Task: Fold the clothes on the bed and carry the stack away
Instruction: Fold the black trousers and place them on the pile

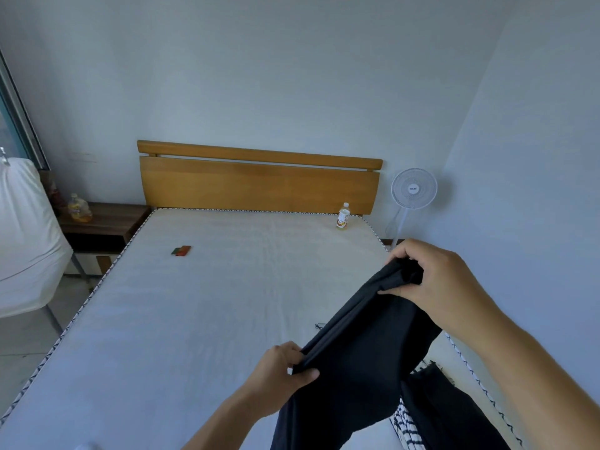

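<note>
1. Bed (pixel 194 303) with a bare white mattress and wooden headboard (pixel 259 186); bottle (pixel 343 216) at its head corner.
2. Left hand (pixel 282 371) pinches the dark garment (pixel 357 362) at one edge, above the bed.
3. Right hand (pixel 431 277) grips the garment's far, bunched end.
4. Striped cloth (pixel 406 427) lies on the bed under the garment.

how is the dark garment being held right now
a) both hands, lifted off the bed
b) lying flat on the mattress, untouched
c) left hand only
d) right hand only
a: the left hand pinches one edge of the dark garment and the right hand grips its other end, holding it up above the mattress.
</note>
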